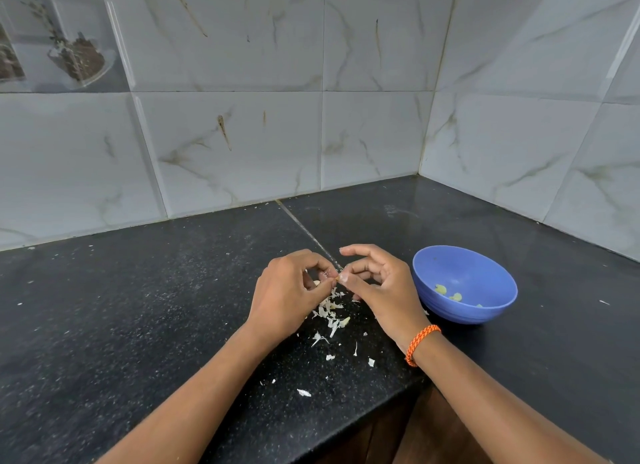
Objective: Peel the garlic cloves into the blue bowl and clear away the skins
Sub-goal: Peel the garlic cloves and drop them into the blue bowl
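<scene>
countertop (138,307): black speckled stone, polished, faint sheen near the corner, one thin seam across it. wall tiles (242,144): glazed ceramic, glossy, white-grey marble pattern with brownish veins, light grout lines. blue bowl (464,283): looks like plastic, smooth, semi-matt, ribbed rings on the lower outside wall. garlic skins (332,314): thin, papery, dry, off-white flakes scattered on the stone. peeled cloves (450,292) inside the bowl: pale yellow-green, slightly shiny. wrist band (420,344): braided cord, orange, woven texture. cabinet front (398,436) below the edge: dark brown wood look.
</scene>
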Demonstrator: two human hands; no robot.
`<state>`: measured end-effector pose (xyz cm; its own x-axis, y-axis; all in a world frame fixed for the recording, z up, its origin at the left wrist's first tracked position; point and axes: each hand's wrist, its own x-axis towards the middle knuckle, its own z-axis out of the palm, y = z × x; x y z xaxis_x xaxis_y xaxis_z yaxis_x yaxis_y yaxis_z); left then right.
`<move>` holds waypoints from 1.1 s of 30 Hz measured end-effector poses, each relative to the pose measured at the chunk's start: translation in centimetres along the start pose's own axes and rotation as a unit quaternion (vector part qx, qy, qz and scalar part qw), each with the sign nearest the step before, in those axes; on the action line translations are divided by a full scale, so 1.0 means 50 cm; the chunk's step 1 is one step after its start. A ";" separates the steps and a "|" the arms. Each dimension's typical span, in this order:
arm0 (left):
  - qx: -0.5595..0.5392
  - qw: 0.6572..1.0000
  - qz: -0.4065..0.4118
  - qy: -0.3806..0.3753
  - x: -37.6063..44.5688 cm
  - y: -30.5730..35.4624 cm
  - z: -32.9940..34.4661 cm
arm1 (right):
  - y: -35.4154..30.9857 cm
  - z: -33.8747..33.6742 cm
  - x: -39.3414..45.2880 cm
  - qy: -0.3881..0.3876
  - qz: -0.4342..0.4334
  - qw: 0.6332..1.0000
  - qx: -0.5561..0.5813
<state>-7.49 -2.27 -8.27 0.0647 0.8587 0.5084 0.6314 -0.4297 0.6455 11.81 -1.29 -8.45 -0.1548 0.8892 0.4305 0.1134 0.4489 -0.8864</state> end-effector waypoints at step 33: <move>0.012 0.998 -0.049 0.037 -0.003 -0.006 -0.004 | -0.077 -0.052 0.024 0.078 -0.086 0.981 -0.156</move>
<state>-7.86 -2.30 -8.42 -0.0549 0.8730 0.4846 0.6504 -0.3370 0.6808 13.75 -1.71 -4.08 -0.0488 0.7897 0.6115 0.3972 0.5771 -0.7136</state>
